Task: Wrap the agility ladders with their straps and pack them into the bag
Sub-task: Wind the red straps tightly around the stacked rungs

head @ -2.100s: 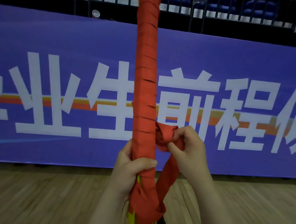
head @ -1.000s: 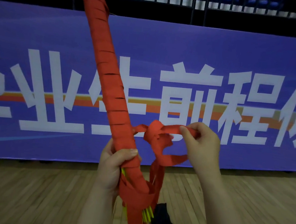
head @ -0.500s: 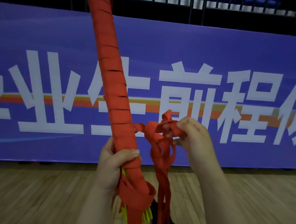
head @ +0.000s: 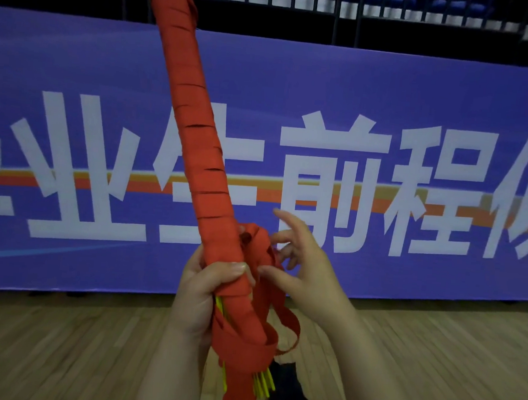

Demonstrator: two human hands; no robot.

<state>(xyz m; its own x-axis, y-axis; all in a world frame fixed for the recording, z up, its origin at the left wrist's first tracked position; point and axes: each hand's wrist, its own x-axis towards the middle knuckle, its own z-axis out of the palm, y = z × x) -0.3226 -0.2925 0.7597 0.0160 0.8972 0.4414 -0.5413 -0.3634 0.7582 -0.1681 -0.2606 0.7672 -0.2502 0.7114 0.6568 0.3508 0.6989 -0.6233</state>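
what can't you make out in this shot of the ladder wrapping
Head view only.
Top end of the wrapped ladder bundle: cut off by the upper edge.
The loose strap knot: its folds hide how it is tied.
The right hand: the strap hides whether its fingers pinch it.
The dark shape at the bottom edge: too dark and cut off to identify.

Your left hand (head: pixel 201 292) grips the ladder bundle (head: pixel 197 145), tilted toward 11 o'clock; your right hand (head: pixel 310 275) touches the strap (head: pixel 259 246).
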